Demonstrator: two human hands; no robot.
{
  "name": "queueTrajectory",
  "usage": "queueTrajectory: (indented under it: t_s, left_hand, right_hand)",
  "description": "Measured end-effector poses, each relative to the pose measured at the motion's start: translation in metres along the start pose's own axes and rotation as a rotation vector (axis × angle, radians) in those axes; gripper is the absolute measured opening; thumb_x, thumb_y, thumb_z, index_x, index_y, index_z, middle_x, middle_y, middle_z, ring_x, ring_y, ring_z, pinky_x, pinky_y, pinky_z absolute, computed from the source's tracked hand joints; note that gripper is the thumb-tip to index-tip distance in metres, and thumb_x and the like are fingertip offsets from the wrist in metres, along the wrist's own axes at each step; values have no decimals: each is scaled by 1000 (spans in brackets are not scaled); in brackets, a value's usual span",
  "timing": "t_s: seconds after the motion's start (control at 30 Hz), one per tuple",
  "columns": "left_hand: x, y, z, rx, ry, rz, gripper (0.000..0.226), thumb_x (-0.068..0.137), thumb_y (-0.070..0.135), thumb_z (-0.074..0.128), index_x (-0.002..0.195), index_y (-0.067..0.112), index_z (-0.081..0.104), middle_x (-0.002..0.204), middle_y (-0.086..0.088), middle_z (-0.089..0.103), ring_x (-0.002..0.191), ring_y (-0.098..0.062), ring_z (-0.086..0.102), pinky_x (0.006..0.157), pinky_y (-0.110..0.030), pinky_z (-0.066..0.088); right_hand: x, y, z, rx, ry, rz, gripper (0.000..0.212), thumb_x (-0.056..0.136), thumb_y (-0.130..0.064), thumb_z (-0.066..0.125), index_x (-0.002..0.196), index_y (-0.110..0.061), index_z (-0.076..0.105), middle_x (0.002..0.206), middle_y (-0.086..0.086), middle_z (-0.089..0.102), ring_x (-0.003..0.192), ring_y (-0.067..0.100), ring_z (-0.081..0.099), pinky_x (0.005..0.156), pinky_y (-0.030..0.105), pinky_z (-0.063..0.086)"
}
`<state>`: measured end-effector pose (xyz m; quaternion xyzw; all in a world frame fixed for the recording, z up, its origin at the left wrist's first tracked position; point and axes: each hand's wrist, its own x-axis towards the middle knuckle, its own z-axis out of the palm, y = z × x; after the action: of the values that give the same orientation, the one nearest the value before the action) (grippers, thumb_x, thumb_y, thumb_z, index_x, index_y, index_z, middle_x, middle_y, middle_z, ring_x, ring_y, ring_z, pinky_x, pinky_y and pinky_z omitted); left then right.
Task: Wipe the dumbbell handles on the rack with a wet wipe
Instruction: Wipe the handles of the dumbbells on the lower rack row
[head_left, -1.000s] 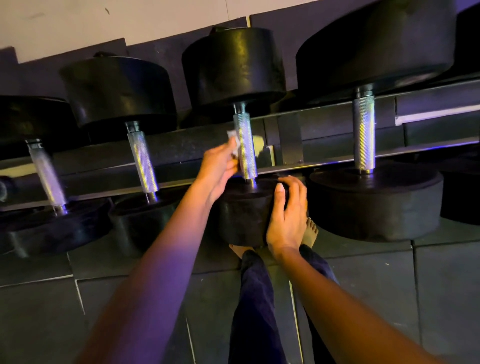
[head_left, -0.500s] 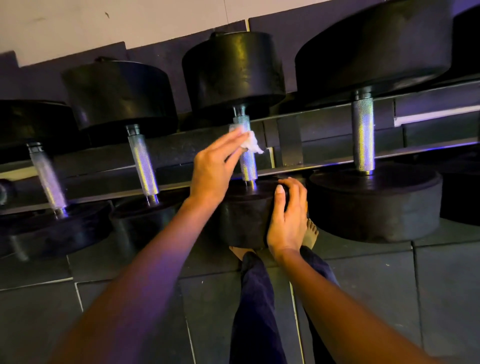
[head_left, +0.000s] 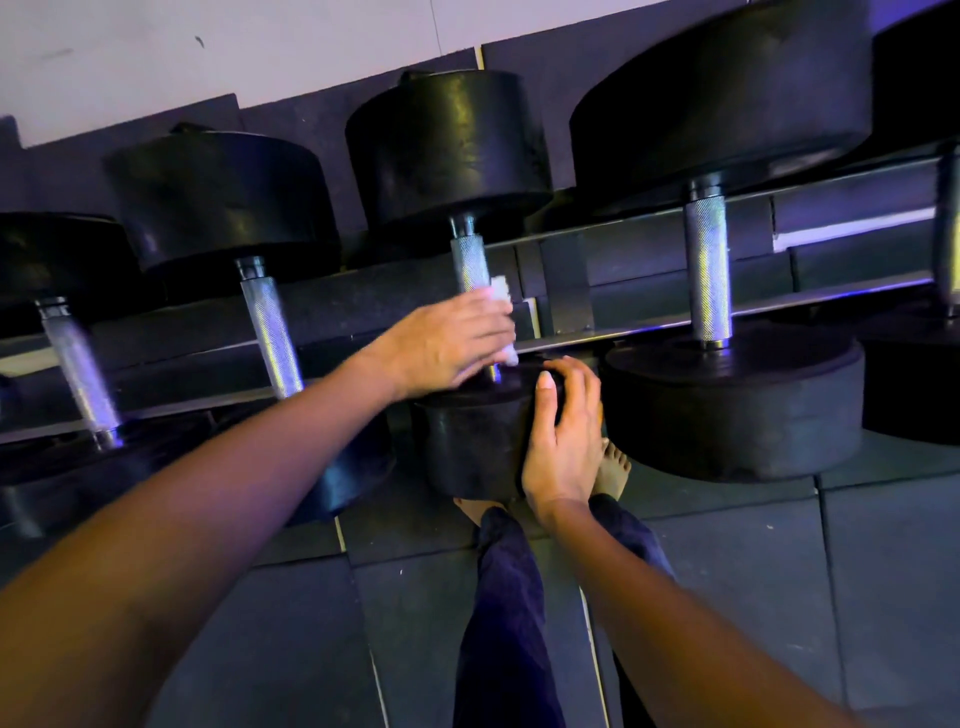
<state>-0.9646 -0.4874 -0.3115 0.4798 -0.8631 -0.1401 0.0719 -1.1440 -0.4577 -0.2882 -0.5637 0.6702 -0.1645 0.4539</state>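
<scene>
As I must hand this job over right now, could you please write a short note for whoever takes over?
Left hand: holds the wet wipe against the third handle from the left, low on it.
Right hand: grips that dumbbell's near head, steadying it.
Done: which handles are already clean cannot be told.
Left: finish this handle; check the leftmost handle, second handle and right handle.

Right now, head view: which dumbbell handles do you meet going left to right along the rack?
Blurred far-left handle → second handle → third handle, left hand holding the wet wipe on it → fourth handle → cut-off handle at right edge.
</scene>
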Motion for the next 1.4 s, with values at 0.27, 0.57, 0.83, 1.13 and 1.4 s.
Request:
queueTrajectory:
  t_s: [0.27,0.57,0.83,1.13,1.4]
  left_hand:
    - [-15,3,5,-46,163,-190,40,101,24,35,122,0,58,129,-15,56,123,-28,50,111,-33,27]
    - [22,17,-1,-662,728,-1073,4,75,13,71,77,14,68,76,11,57,69,3,50,63,-12,38]
    - [23,14,-9,-1345,859,-1492,22,82,-7,61,85,15,61,56,11,65,52,3,58,51,-16,47]
    - [24,25,-17,-1368,767,-1594,34,81,-16,49,69,12,62,51,4,62,44,-6,55,48,-19,49]
    - [34,38,-20,-1423,732,-1636,16,87,11,59,76,22,59,82,-2,63,81,-16,60,70,-27,44]
  right_hand:
    - [0,0,1,9,2,5,62,85,-58,21,115,-17,55,130,-2,48,121,13,45,96,24,33]
    - [1,1,1,12,-5,-6,60,86,-57,21,114,-16,56,128,-1,49,119,13,46,92,16,27]
    - [0,2,0,5,-9,-13,61,86,-57,21,115,-16,55,129,-1,48,120,13,45,92,16,27]
    - [0,3,0,20,-3,-5,60,86,-57,21,115,-17,55,129,-1,48,120,14,46,96,25,34]
    - [-1,2,0,18,0,1,60,86,-57,20,116,-18,55,129,-2,48,120,13,46,97,29,36]
